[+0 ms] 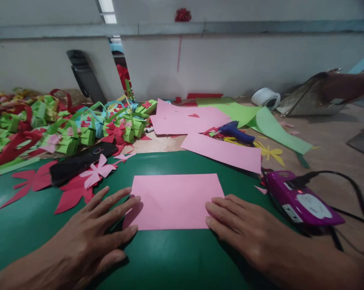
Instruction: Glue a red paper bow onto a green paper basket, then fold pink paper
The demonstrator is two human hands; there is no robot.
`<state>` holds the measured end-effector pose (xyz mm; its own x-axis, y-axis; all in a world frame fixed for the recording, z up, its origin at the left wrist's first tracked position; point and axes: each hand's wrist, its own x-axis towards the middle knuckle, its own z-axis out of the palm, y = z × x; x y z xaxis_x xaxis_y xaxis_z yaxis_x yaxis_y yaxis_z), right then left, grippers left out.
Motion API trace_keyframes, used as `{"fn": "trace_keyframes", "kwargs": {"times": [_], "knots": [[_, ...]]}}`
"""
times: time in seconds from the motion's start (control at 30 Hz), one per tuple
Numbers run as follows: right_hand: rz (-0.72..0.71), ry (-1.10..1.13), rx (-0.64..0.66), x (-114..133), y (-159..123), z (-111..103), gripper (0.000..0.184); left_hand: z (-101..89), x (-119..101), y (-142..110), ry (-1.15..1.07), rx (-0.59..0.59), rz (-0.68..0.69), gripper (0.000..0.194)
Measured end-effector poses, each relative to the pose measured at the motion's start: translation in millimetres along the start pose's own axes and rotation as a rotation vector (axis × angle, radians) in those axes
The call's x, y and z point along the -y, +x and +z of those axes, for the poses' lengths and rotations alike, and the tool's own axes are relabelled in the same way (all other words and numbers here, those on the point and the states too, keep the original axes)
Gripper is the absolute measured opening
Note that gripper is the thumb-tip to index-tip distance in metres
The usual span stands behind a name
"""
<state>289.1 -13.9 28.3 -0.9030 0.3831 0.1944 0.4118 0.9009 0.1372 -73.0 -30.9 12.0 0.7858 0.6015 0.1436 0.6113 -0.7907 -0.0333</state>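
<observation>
A rectangular sheet of pink paper [172, 203] lies flat on a green mat [175, 257] in front of me. My left hand [94, 225] is spread out, with fingertips touching the sheet's left edge. On the opposite side, my right hand [245, 225] rests its outstretched fingers flat on the right edge; its thumb is hidden. Neither hand grips anything. Beyond the sheet is a narrower pink paper strip [224, 151]. Pink paper petals [97, 171] and red paper cutouts [74, 193] lie past my left hand, beside a black pouch [82, 163].
Several small green paper baskets [63, 137] are heaped at the left. Larger pink sheets [182, 119], green paper [278, 129] and a blue glue gun [236, 132] lie behind. A purple power strip [305, 201] with cables sits right, near a white roll [265, 98] and a bag [317, 94].
</observation>
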Motion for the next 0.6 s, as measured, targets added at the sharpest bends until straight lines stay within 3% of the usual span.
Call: {"fn": "trace_keyframes", "kwargs": {"times": [0.2,0.37,0.47,0.6], "knots": [[0.010,-0.079,-0.086,-12.1,13.3,10.9,0.038,-2.0,11.7,18.1,0.140,-0.011,0.005,0.031],[0.019,-0.015,0.068,-29.5,35.0,15.0,0.028,-5.4,-4.2,59.9,-0.035,0.056,-0.031,0.023],[0.004,0.024,0.154,-32.1,44.5,10.4,0.028,-5.1,-12.1,86.6,-0.069,0.120,0.035,0.035],[-0.034,0.015,0.191,-30.9,46.8,4.0,0.035,-0.5,-10.9,98.7,-0.092,0.109,0.061,0.036]]}}
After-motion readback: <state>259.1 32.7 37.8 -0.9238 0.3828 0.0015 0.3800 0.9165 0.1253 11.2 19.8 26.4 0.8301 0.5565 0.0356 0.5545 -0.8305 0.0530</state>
